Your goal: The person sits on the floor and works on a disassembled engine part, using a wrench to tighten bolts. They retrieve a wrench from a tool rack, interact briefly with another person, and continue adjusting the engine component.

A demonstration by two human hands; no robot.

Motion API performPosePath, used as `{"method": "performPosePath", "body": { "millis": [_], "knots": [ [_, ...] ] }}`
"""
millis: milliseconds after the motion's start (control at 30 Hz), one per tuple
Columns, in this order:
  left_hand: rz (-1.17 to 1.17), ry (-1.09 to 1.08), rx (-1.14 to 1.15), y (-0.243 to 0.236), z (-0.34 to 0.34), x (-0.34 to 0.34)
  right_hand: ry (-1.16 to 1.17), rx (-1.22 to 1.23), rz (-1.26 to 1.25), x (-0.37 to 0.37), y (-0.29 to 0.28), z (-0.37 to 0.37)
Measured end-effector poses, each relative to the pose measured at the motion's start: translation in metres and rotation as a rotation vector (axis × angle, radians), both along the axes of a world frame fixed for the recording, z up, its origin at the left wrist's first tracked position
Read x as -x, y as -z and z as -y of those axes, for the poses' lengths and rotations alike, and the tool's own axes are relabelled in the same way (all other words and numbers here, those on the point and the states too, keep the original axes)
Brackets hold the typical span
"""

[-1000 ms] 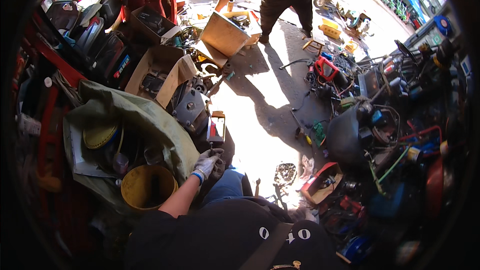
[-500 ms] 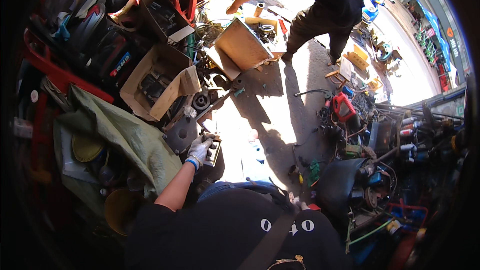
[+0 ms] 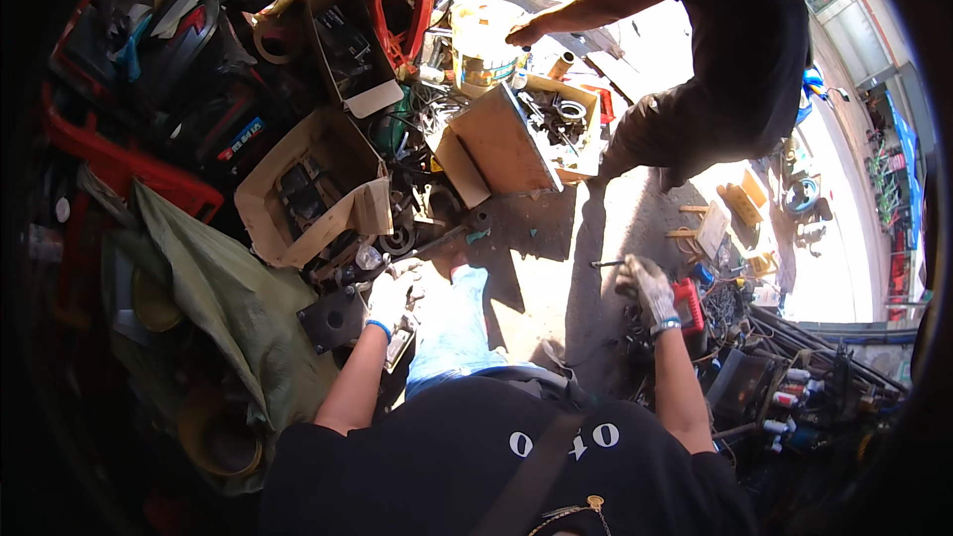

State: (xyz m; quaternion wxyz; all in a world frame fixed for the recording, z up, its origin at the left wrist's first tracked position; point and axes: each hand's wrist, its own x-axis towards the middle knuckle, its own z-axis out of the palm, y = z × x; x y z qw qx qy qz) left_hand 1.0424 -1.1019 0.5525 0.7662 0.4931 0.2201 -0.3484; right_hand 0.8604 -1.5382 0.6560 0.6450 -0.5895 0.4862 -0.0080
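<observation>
My left hand [image 3: 389, 298], in a pale work glove, is curled on a rectangular metal part [image 3: 398, 347]; strong sunlight washes out its fingertips. Beside it lies a grey metal plate [image 3: 333, 320] with a round hole. My right hand [image 3: 650, 290], gloved too, reaches down at the right of the sunlit ground. Its fingers are bent around one end of a thin dark rod [image 3: 607, 263], which sticks out to the left. Just below that hand is a red-bodied tool [image 3: 688, 304], partly hidden by the wrist.
An open cardboard box [image 3: 372, 206] of dark parts stands at left, above a green tarp [image 3: 213, 283]. Ahead are a box of metal rings [image 3: 581, 124] and a white bucket [image 3: 484, 45]. Another person [image 3: 730, 50] bends over there. Tangled cables and parts [image 3: 774, 377] crowd the right.
My right hand has come up from near my body and reached out to the thin dark rod on the ground. My left hand stays by the metal plate. The view has shifted.
</observation>
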Motion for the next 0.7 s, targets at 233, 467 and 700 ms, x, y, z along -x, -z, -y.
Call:
{"method": "performPosePath", "body": {
  "millis": [233,467,700],
  "knots": [
    [0.092,-0.107,-0.023,-0.027,0.043,-0.074,-0.543,0.316,0.199,-0.230,-0.044,0.048],
    [0.006,-0.187,0.024,-0.030,0.079,-0.129,-0.811,1.006,0.174,-0.368,-0.066,0.083],
    [-0.060,-0.268,-0.005,-0.006,0.099,-0.137,-0.835,1.054,0.008,-0.460,0.008,0.210]
  ]
}}
